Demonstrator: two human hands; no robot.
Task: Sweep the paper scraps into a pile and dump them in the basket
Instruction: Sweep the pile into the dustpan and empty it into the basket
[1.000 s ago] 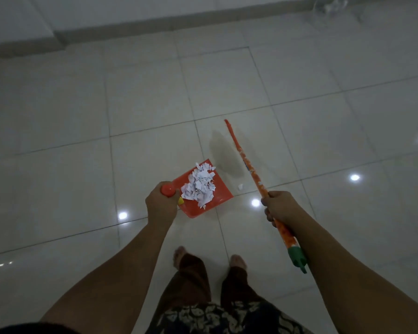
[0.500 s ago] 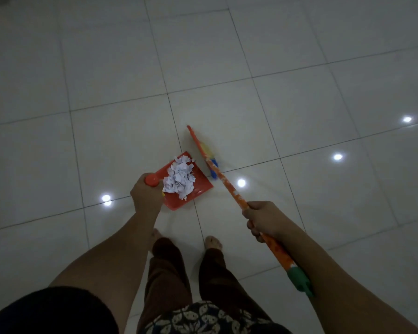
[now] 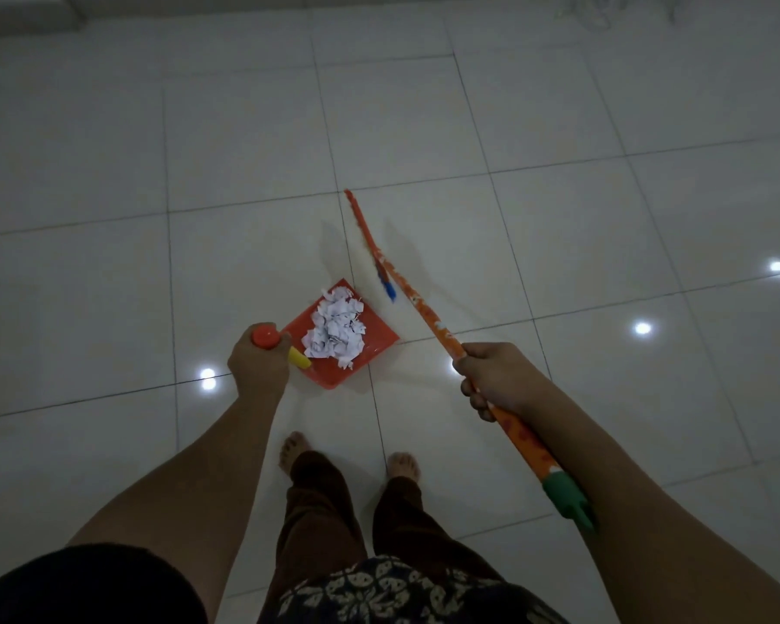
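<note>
A floor [image 3: 424,105] of large, glossy, pale square tiles with thin dark grout lines fills the dim room, and several round light reflections [image 3: 642,328] gleam on it. At the top left runs the foot of a wall [image 3: 28,20]. A pale tangle [image 3: 604,11] at the top right is too blurred to make out. The left hand [image 3: 257,362] is wrapped round the dustpan's handle, whose red cap [image 3: 265,336] and yellow section [image 3: 299,357] show above and below the fist. The red dustpan [image 3: 379,335] hangs low over the tiles, and the white paper scraps [image 3: 336,331] are heaped in it. The right hand [image 3: 496,380] is clenched round the orange handle of the broom [image 3: 424,308], with the green end cap [image 3: 568,497] lying against that forearm. The broom's head [image 3: 386,286], which has a blue part, is blurred just beside the dustpan's far right edge. The handle carries white markings, but they are too smeared to read. Bare feet [image 3: 404,463], dark brown trousers [image 3: 320,511] and a patterned shirt [image 3: 379,587] show below. Compared with half a second ago, both grips and the heap of scraps are unchanged. The view has tipped up enough to bring in the wall foot. The feet now stand side by side, and the broom handle reaches further up the floor.
</note>
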